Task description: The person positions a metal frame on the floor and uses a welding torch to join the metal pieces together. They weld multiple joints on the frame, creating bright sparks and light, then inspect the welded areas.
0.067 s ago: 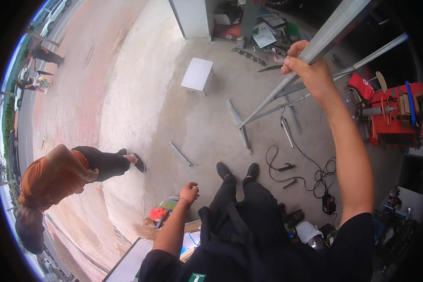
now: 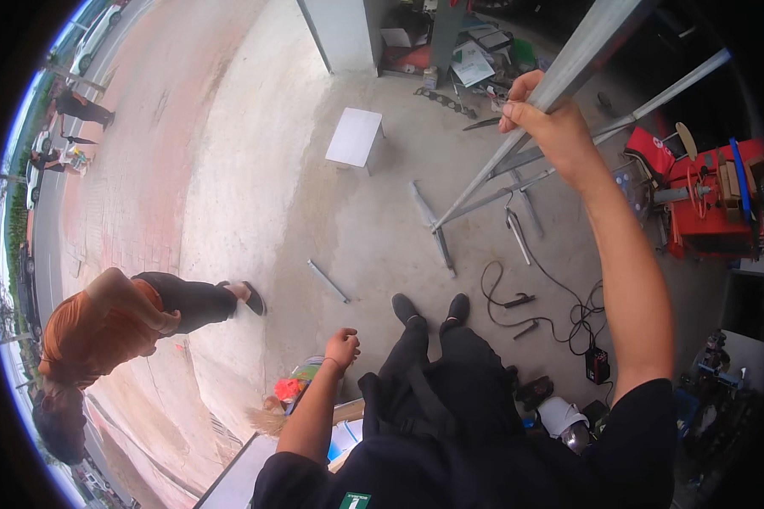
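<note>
My right hand (image 2: 547, 127) is raised and wrapped round a grey metal square tube, part of an upright metal frame (image 2: 492, 161). One foot of this frame rests on a flat metal bar (image 2: 433, 227) on the floor, and a second bar (image 2: 526, 204) lies under its other side. The frame's top runs out of the picture at the upper right. Down at my left side hangs my left hand (image 2: 342, 348), its fingers loosely curled in with nothing visible in them. A short metal piece (image 2: 328, 281) lies on the floor ahead of it.
Welding cables (image 2: 560, 321) with an electrode holder (image 2: 518, 301) trail on the floor at my right, by a small black-and-red box (image 2: 597, 365). A red machine (image 2: 713, 204) stands farther right. Ahead is a low white table (image 2: 354, 136). Someone in an orange shirt (image 2: 102, 318) stands at left.
The view has shifted slightly; my right hand and the frame's upper part appear a little farther left. Both hands keep the same hold and pose.
</note>
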Motion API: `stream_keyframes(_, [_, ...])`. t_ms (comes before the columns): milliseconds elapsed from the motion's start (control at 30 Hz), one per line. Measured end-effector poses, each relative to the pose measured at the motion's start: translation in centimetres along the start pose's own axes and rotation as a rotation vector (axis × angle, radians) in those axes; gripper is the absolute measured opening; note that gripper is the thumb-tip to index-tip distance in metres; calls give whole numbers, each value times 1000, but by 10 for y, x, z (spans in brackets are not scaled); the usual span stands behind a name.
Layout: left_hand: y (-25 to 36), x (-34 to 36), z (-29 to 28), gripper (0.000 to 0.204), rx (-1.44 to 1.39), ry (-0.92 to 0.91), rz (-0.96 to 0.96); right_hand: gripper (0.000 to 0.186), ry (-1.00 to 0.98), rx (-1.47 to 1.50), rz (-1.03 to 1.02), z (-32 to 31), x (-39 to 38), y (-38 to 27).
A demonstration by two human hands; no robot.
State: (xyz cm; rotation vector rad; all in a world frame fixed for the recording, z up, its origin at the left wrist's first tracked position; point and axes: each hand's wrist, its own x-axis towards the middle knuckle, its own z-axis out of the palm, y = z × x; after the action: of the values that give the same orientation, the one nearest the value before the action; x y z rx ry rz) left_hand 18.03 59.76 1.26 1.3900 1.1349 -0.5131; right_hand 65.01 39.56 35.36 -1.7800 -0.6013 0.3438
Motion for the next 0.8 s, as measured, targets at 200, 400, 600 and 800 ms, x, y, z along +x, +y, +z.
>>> stream_keyframes(200, [-22,-8,-28,33,86,21,-35,14,-47,-77,49,3,-4,-2])
stream_keyframes(400, [-102,-24,-46,32,96,61,-203,15,-198,-16,48,12,-5,-14])
stream_keyframes(600, [-136,-64,-48,21,6,7,-169,14,-288,-4,30,3,0,-13])
stream_keyframes(800, [-214,-15,-59,31,107,-2,-96,16,-327,-6,89,-47,-27,-3])
